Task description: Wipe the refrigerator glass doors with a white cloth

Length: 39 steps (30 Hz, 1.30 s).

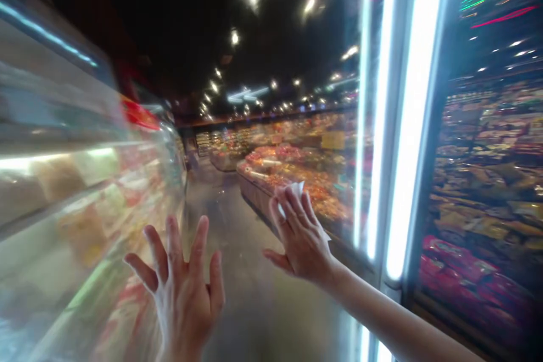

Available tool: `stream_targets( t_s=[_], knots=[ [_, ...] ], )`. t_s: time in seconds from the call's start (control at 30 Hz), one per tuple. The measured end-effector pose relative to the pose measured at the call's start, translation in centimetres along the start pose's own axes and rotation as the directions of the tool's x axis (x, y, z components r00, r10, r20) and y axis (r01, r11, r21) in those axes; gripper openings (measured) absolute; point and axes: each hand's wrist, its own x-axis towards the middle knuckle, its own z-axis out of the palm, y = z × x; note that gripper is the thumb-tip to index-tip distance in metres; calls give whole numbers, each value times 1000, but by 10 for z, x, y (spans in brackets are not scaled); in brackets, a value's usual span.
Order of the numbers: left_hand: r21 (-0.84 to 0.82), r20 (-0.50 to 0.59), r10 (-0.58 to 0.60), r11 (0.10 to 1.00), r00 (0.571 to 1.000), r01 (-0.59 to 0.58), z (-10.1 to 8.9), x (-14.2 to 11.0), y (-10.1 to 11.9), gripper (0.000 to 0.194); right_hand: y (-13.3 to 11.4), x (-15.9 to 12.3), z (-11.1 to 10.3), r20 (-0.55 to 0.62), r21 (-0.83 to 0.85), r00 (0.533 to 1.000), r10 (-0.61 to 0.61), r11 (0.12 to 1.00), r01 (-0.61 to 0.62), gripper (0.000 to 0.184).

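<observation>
My left hand [186, 288] is raised at the lower middle, palm forward, with its fingers spread and nothing in them. To its right, my right hand [302, 240] reaches up with the arm coming in from the lower right corner. Under its fingers lies a thin white cloth [299, 186], or perhaps a paper wipe; its corners stick out above the fingertips and beside the wrist. The fingers press flat over it, with the thumb held apart. Whether the cloth touches a glass surface I cannot tell.
Bright vertical light strips [413, 119] stand at the right, beside packed shelves of goods [487, 181]. A blurred chilled display [93, 198] runs along the left. An aisle floor [216, 203] leads between it and a produce stand [258, 192].
</observation>
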Motion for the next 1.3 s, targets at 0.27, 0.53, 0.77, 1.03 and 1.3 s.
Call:
stream_targets(
  t_s=[0.27, 0.53, 0.77, 1.03, 1.3],
  knots=[
    [-16, 28, 52, 999, 998, -51, 30, -1, 67, 83, 48, -64, -4, 14, -11, 988, 157, 988, -157, 91],
    [-13, 78, 100, 995, 992, -99, 49, -3, 100, 88, 66, -99, -8, 10, -21, 971, 240, 970, -240, 88],
    [16, 93, 127, 992, 988, -129, 46, -5, 95, 85, 73, -107, -10, 16, -24, 980, 198, 980, -198, 88],
    [39, 72, 81, 996, 994, -84, 28, -12, 54, 87, 40, -82, -3, 0, 9, 987, 161, 987, -161, 91],
    [67, 42, 38, 997, 998, -41, -5, -19, -12, 84, -18, -26, 7, 16, 35, 999, 50, 998, -51, 94]
  ],
)
